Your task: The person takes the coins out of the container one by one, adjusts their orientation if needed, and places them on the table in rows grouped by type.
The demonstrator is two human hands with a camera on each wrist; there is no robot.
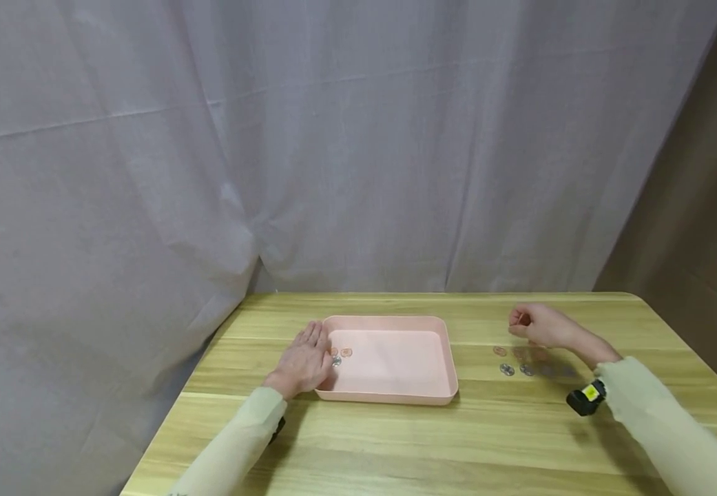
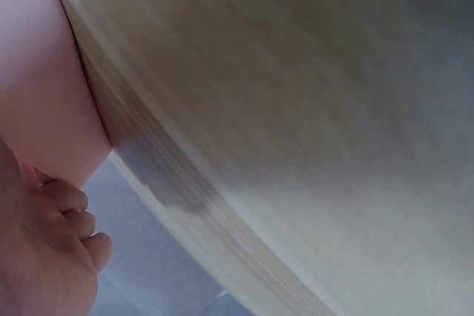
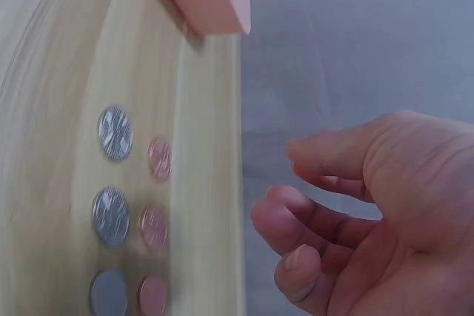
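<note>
My left hand (image 1: 304, 359) lies on the left edge of a shallow pink tray (image 1: 389, 398), its fingers straight and close together. Inside the tray, beside that hand, are two copper-coloured coins (image 1: 346, 352) and a silver one (image 1: 336, 361). My right hand (image 1: 543, 325) hovers over the table to the tray's right. In the right wrist view its fingers (image 3: 285, 216) are loosely bent, with a gap to the thumb and nothing visible between. Below it lie two rows of flat coins: silver coins (image 3: 111, 216) and copper-coloured coins (image 3: 154, 227). Several are blurred in shadow in the head view.
The wooden table (image 1: 370, 448) has a rounded far right corner. Behind it hangs a grey curtain (image 1: 358, 172), and a brown surface (image 1: 693, 241) stands at the right. Each wrist wears a black camera (image 1: 583, 399).
</note>
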